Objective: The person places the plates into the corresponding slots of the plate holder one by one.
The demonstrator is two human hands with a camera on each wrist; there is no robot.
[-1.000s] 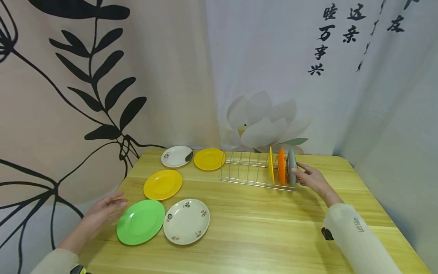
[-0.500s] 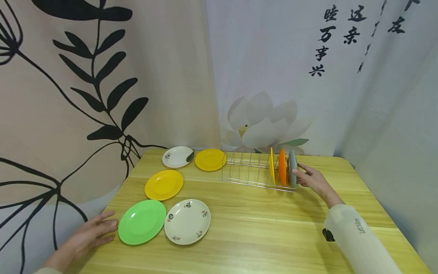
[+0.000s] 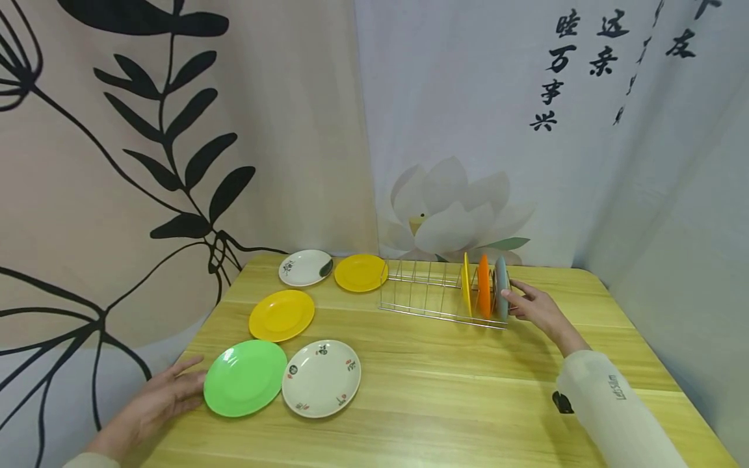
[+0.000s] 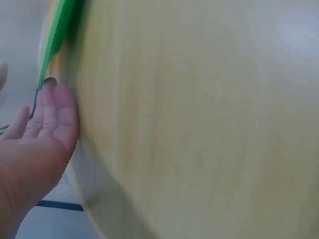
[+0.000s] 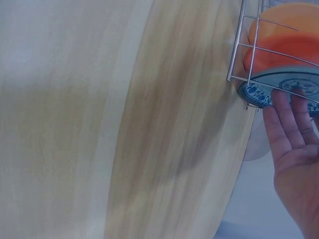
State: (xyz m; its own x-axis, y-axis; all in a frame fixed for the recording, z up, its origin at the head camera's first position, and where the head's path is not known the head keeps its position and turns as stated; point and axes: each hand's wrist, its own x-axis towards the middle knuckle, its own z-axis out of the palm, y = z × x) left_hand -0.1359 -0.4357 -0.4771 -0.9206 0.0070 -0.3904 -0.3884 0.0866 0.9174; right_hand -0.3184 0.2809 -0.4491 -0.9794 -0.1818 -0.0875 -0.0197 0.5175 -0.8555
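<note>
My left hand (image 3: 160, 400) is at the left rim of a green plate (image 3: 246, 378), its fingers nearly straight and fingertips right at the edge. In the left wrist view the green plate (image 4: 56, 37) shows edge-on beyond the fingertips. My right hand (image 3: 538, 312) is at the right end of a wire dish rack (image 3: 421, 310), touching the blue-and-white patterned plate (image 3: 502, 289) that stands there. Extended fingers (image 5: 286, 119) lie against that plate's outer face in the right wrist view. An orange plate (image 3: 484, 286) and a yellow plate (image 3: 466, 285) stand upright beside it.
Right of the green plate lies a white patterned plate (image 3: 322, 379). Behind it are a yellow plate (image 3: 281, 315), another yellow plate (image 3: 361, 273) by the rack's left end, and a small white plate (image 3: 305, 268). A printed curtain (image 3: 292, 130) hangs behind the wooden table (image 3: 439, 396).
My left hand has come down and in to the green plate's left rim, and the plate has shifted very slightly. The right hand stays at the blue-and-white plate.
</note>
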